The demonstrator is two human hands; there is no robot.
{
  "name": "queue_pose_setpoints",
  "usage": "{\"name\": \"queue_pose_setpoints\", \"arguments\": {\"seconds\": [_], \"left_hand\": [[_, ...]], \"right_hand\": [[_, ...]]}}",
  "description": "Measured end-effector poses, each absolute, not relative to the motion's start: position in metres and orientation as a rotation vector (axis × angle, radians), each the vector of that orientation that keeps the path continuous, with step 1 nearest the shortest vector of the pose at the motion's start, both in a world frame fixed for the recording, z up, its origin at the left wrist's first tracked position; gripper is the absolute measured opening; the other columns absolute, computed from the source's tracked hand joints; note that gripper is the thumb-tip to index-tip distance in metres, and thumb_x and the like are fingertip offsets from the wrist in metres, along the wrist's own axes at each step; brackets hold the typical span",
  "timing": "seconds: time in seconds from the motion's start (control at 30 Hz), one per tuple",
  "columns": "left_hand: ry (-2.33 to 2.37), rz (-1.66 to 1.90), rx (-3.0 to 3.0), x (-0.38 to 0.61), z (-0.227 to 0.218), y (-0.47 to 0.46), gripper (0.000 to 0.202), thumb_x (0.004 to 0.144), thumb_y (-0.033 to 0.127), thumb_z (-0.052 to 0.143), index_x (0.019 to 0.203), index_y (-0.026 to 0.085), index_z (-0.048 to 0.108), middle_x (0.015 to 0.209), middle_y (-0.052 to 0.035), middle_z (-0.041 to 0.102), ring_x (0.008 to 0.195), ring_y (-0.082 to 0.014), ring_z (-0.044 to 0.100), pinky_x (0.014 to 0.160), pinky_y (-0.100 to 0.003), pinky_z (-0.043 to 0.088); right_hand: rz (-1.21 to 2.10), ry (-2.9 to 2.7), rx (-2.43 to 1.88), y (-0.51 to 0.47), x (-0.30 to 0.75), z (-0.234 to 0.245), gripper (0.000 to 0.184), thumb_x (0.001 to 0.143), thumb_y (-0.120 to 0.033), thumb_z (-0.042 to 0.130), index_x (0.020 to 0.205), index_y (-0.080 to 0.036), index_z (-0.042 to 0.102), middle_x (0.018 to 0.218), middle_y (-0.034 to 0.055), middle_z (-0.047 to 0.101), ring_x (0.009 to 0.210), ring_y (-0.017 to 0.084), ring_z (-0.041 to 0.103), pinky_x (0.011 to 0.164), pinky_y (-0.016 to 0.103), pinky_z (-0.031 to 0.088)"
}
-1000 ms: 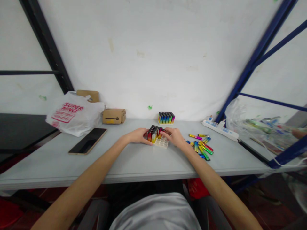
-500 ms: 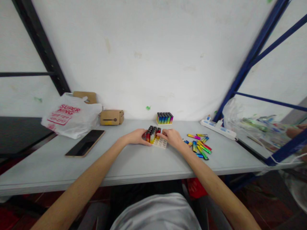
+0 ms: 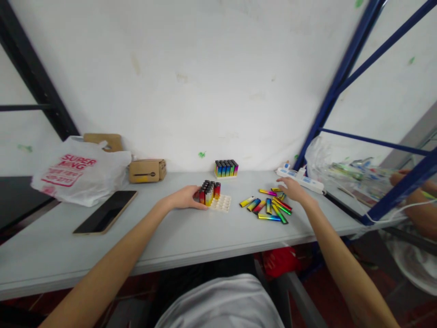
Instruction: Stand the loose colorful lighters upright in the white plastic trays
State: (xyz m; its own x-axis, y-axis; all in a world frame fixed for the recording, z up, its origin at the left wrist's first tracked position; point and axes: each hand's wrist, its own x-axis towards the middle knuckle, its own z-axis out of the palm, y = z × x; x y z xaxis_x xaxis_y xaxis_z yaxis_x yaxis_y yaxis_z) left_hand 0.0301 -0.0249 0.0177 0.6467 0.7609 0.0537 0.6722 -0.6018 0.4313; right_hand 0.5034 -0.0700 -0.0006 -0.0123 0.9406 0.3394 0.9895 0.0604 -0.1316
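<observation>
My left hand (image 3: 186,199) clasps the white plastic grid tray (image 3: 221,204) to steady its upright rainbow lighters (image 3: 209,192), while my right hand (image 3: 292,189), loosely spread and empty, hovers over loose iridescent lighters (image 3: 269,207) just beneath it.

Rainbow-gradient loose lighters (image 3: 268,207), white tray (image 3: 221,203), white bag (image 3: 77,171) with red lettering, grey table (image 3: 177,232)

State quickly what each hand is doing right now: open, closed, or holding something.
Left hand: closed around the lighter tray at its left end.
Right hand: open over the loose lighters, holding nothing.
</observation>
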Motion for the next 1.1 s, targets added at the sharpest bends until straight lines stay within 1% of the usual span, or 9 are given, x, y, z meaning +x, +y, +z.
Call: {"name": "queue_pose_setpoints", "arguments": {"seconds": [0.13,0.33,0.43,0.57,0.67,0.8,0.9,1.0,1.1], "left_hand": [[1.149,0.315,2.507,0.03,0.017,-0.024,0.075,0.059,0.074,0.073,0.107,0.016,0.066,0.095,-0.0054,0.069,0.082,-0.0248,0.062,0.068,-0.029,0.044],[1.152,0.341,2.506,0.03,0.017,-0.024,0.074,0.058,0.074,0.073,0.105,0.016,0.067,0.092,-0.0051,0.069,0.08,-0.0243,0.061,0.067,-0.029,0.044],[1.156,0.345,2.515,0.03,0.016,-0.024,0.074,0.058,0.074,0.072,0.103,0.016,0.068,0.091,-0.0049,0.069,0.079,-0.0244,0.06,0.066,-0.029,0.043],[1.164,0.328,2.55,0.029,0.016,-0.024,0.075,0.059,0.076,0.071,0.103,0.016,0.068,0.091,-0.0058,0.068,0.08,-0.0253,0.06,0.068,-0.03,0.043],[1.178,0.313,2.554,0.028,0.016,-0.023,0.074,0.059,0.077,0.07,0.101,0.015,0.068,0.09,-0.0063,0.068,0.081,-0.0259,0.06,0.068,-0.03,0.043],[1.154,0.357,2.532,0.028,0.014,-0.022,0.075,0.057,0.075,0.072,0.104,0.016,0.068,0.091,-0.0054,0.068,0.08,-0.0254,0.06,0.069,-0.03,0.043],[1.145,0.356,2.523,0.028,0.014,-0.022,0.074,0.058,0.074,0.072,0.105,0.016,0.068,0.092,-0.0051,0.068,0.081,-0.0249,0.06,0.068,-0.029,0.043],[1.147,0.333,2.516,0.029,0.016,-0.023,0.073,0.059,0.074,0.071,0.104,0.016,0.068,0.09,-0.0047,0.068,0.08,-0.0243,0.06,0.067,-0.028,0.042],[1.138,0.327,2.517,0.029,0.018,-0.026,0.073,0.06,0.074,0.071,0.104,0.016,0.067,0.091,-0.0047,0.069,0.081,-0.0243,0.06,0.067,-0.028,0.042]], "right_hand": [[-0.088,-2.066,-1.981,-0.072,0.537,-0.018,0.035,0.092,-0.022,0.051,0.119,-0.01,0.069,0.126,0.0171,0.067,0.118,0.03,0.063,0.103,0.039,0.045],[0.065,-2.096,-2.0,-0.056,0.539,-0.009,0.024,0.085,-0.026,0.062,0.1,-0.014,0.076,0.099,0.0129,0.076,0.088,0.026,0.072,0.081,0.033,0.053],[0.068,-2.1,-1.934,-0.05,0.53,-0.004,0.022,0.086,-0.033,0.063,0.089,-0.015,0.075,0.091,0.0127,0.076,0.081,0.026,0.071,0.077,0.033,0.052],[0.125,-1.837,-1.687,-0.049,0.507,-0.004,0.037,0.092,-0.048,0.053,0.093,-0.015,0.069,0.092,0.0136,0.074,0.078,0.024,0.07,0.075,0.034,0.053],[0.303,-1.672,-1.463,-0.046,0.481,0.003,0.044,0.088,-0.058,0.057,0.098,-0.017,0.066,0.086,0.0098,0.072,0.071,0.021,0.069,0.072,0.035,0.054],[0.467,-1.433,-1.199,-0.038,0.436,0.028,0.044,0.076,-0.06,0.071,0.093,-0.019,0.068,0.084,0.0046,0.069,0.071,0.017,0.063,0.074,0.033,0.054],[0.703,-1.27,-0.986,-0.032,0.396,0.044,0.039,0.075,-0.057,0.073,0.088,-0.021,0.065,0.085,0.0014,0.066,0.079,0.015,0.062,0.074,0.028,0.052],[0.95,-1.135,-0.78,-0.032,0.356,0.05,0.041,0.075,-0.06,0.073,0.09,-0.025,0.058,0.093,0.0007,0.066,0.087,0.016,0.063,0.076,0.029,0.054],[1.105,-1.159,-0.683,-0.041,0.32,0.047,0.043,0.078,-0.062,0.07,0.094,-0.027,0.051,0.084,-0.0008,0.065,0.071,0.014,0.06,0.066,0.029,0.052]]}}
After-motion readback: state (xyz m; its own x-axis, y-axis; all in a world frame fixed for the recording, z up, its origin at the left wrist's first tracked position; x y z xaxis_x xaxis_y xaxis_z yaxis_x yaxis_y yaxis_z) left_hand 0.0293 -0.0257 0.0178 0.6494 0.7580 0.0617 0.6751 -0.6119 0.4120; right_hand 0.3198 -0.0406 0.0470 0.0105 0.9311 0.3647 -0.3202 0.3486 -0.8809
